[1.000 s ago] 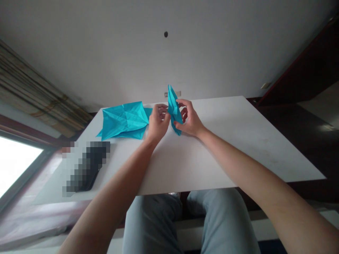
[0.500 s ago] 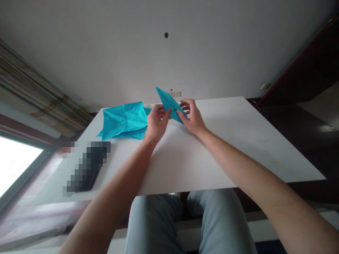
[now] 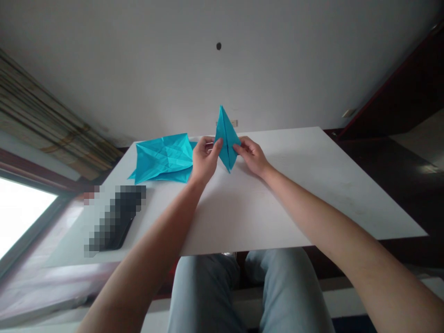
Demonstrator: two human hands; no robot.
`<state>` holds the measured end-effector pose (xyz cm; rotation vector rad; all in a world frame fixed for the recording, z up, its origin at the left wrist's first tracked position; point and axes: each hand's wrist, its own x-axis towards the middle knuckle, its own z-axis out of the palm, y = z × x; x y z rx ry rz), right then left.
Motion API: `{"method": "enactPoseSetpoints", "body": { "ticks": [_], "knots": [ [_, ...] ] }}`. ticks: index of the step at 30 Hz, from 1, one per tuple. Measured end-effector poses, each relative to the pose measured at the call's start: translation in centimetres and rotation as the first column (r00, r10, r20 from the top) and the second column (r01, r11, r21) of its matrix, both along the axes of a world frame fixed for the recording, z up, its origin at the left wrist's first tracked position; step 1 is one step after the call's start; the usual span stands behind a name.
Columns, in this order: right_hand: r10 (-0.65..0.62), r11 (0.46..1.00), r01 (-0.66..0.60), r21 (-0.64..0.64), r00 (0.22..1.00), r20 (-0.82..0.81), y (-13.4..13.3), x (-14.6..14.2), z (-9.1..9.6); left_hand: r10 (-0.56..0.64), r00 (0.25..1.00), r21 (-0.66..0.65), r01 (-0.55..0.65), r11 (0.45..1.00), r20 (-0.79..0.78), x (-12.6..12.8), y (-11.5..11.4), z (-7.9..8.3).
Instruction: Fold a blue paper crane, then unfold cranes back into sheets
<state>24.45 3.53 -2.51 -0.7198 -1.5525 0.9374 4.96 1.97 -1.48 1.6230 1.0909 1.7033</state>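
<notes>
A piece of blue folded paper [image 3: 227, 138], shaped like a narrow diamond with a crease or slit down its middle, is held upright above the table. My left hand [image 3: 207, 157] pinches its left edge, thumb on the near face. On the opposite edge, my right hand [image 3: 252, 156] grips it between thumb and fingers. Behind and left of my left hand lie creased blue paper sheets [image 3: 163, 157], loosely stacked, their right end partly covered by that hand.
The white table [image 3: 263, 217] reaches from my knees towards the wall. A dark, pixelated object [image 3: 118, 222] rests on its left side. Beyond the far edge are a wall socket [image 3: 234, 123] and the grey wall [image 3: 277, 69]. A curtain [image 3: 45, 115] hangs at the left.
The folded paper has turned from a slant to nearly upright, with its lower point now showing between my hands. My right hand has shifted its grip to the right edge. The sheets stay put.
</notes>
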Motion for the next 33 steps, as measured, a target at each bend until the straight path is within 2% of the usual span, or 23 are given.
{"method": "enactPoseSetpoints", "body": {
  "ticks": [6,11,16,21,24,29,33],
  "knots": [
    [-0.100,0.994,0.099,-0.054,0.995,-0.019,0.8,0.2,-0.3,-0.170,0.984,0.015,0.169,0.985,0.049,0.6,-0.9,0.7],
    [-0.101,0.993,0.100,-0.062,0.995,-0.007,0.8,0.2,-0.3,-0.217,0.975,-0.065,0.220,0.973,0.042,0.7,-1.3,0.9],
    [-0.129,0.991,0.126,-0.034,0.988,-0.082,0.7,0.1,-0.3,-0.268,0.962,-0.060,0.271,0.961,0.060,0.5,-1.5,0.9],
    [-0.141,0.990,0.140,0.013,0.989,0.040,0.7,0.3,-0.1,-0.231,0.968,-0.021,0.234,0.972,0.100,0.9,-1.1,-0.3],
    [-0.136,0.990,0.134,0.034,0.990,0.046,0.4,0.3,0.3,-0.200,0.967,-0.019,0.205,0.979,0.161,1.1,-0.7,-0.9],
    [-0.050,0.998,0.053,-0.047,0.998,0.047,-0.6,0.3,1.1,-0.164,0.966,-0.069,0.180,0.981,0.200,1.0,-0.4,-1.3],
    [0.007,0.998,-0.004,-0.060,0.999,0.052,-0.8,0.2,1.0,-0.147,0.967,-0.084,0.168,0.982,0.209,1.1,-0.7,-1.0]
  ]
}}
